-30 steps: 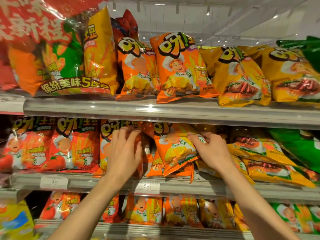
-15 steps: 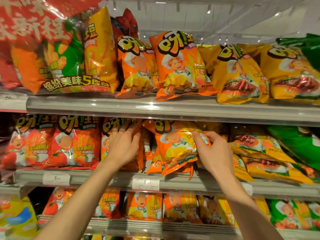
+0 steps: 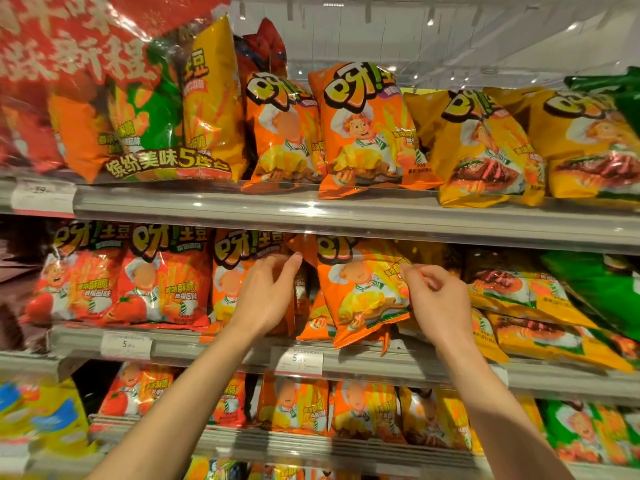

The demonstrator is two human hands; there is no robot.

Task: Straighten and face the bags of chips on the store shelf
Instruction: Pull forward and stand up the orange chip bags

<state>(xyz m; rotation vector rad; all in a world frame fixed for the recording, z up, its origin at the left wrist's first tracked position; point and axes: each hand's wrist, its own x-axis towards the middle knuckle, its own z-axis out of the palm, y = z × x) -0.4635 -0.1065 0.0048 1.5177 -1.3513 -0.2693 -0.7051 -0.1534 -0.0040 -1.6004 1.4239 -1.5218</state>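
On the middle shelf (image 3: 381,370) an orange chip bag (image 3: 360,292) leans tilted, its bottom corner hanging over the shelf lip. My right hand (image 3: 438,303) pinches this bag's right edge with curled fingers. My left hand (image 3: 266,296) lies with straight fingers against the front of the neighbouring upright orange bag (image 3: 228,271), thumb tip near its top right corner. More orange bags lie slumped behind and below the tilted one. To the right, yellow bags (image 3: 526,306) lie flat and fanned out.
Red tomato bags (image 3: 121,275) stand upright at the left of the middle shelf. The upper shelf (image 3: 346,213) carries orange and yellow bags and a multipack (image 3: 145,109). A lower shelf holds more bags. Price tags (image 3: 299,362) sit on the shelf lip.
My right hand slid down from the top of the tilted bag to its right edge and now pinches it. My left hand stays on the upright orange bag, shifted slightly right.
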